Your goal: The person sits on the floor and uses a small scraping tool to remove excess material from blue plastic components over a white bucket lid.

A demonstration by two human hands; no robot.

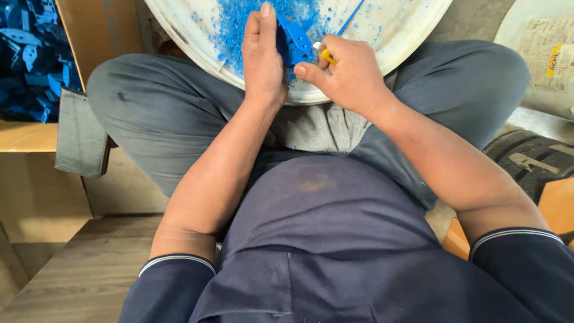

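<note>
My left hand (pixel 262 57) grips a blue plastic part (pixel 297 40) over a white round tub (pixel 391 36) that sits between my knees. My right hand (pixel 347 73) holds a small yellow-handled tool (pixel 326 56) against the part's edge. A pile of blue plastic shavings (pixel 236 24) lies inside the tub, just beyond my left hand. The tool's tip is hidden behind the part and my fingers.
A cardboard box (pixel 89 30) at the left holds several more blue plastic parts (pixel 27 54). A second white container (pixel 538 54) with a paper label stands at the right. A black sandal (pixel 532 161) lies by my right knee. Wooden flooring shows at lower left.
</note>
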